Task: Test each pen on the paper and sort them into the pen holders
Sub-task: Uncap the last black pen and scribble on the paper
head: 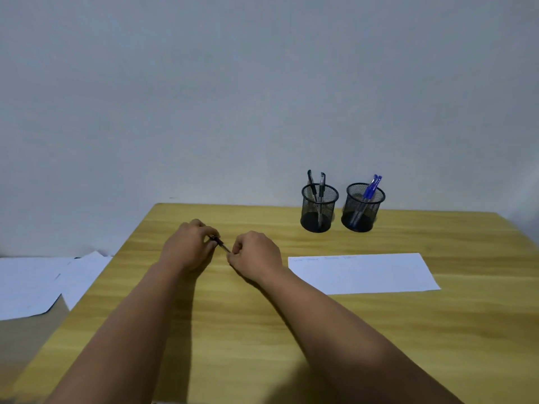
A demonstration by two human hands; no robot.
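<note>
A dark pen is held between both hands over the middle of the wooden table. My left hand grips its far end with curled fingers. My right hand pinches its near end; whether that part is a cap cannot be told. A white sheet of paper lies to the right, with faint scribbles along its top edge. Behind it stand two black mesh pen holders: the left holder has two black pens, the right holder has blue pens.
Loose white sheets lie off the table's left edge on a lower surface. A plain wall rises right behind the table's far edge. The table's near part shows bare wood under my forearms.
</note>
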